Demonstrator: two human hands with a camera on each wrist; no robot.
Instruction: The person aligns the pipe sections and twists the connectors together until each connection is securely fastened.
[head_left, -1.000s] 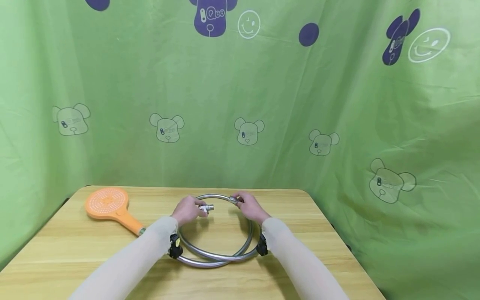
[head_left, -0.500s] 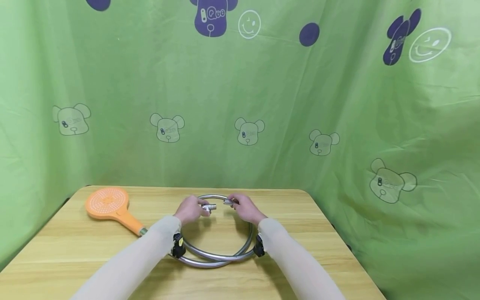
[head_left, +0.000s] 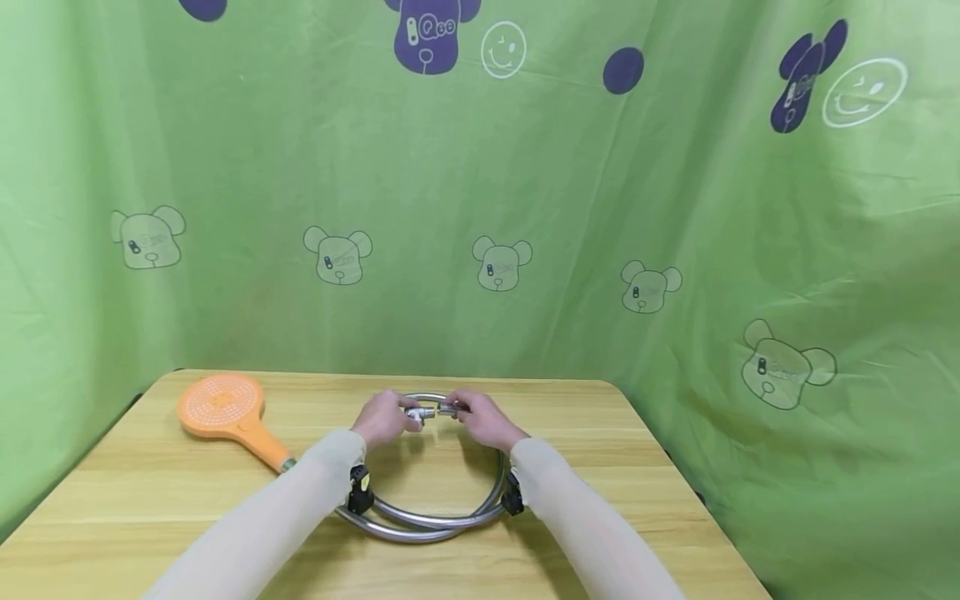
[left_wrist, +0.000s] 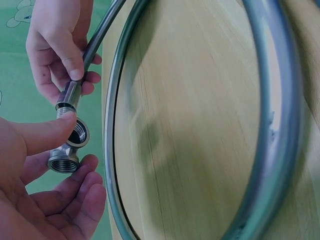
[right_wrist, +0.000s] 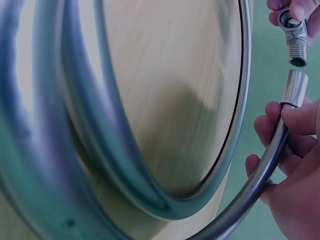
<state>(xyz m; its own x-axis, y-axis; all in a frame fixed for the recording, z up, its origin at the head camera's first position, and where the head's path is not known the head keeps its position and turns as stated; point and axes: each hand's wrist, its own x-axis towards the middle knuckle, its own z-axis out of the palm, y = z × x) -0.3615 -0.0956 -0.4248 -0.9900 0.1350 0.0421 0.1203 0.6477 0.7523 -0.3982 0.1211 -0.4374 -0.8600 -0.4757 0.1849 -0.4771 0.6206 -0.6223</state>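
Between thumb and fingers, my left hand (head_left: 381,418) pinches a chrome tee fitting (right_wrist: 296,37) with threaded openings. My right hand (head_left: 483,419) grips the metal end nut (right_wrist: 295,87) of a silver shower hose (head_left: 408,537), fingers curled round the hose just behind it. The fitting's male thread faces the nut; a small gap separates them in the right wrist view. Both hands are raised above the table. The hose loops below them in large coils. An orange shower head (head_left: 221,406) lies to the left, with the hose at its handle end partly hidden by the left sleeve.
The wooden table (head_left: 600,483) carries the hose and shower head. A green curtain (head_left: 420,325) printed with bear faces hangs behind it and along the sides. Each wrist bears a black camera.
My right hand has moved left with the hose end, bringing the nut close to the tee fitting. My left hand has shifted slightly right, still pinching the fitting.
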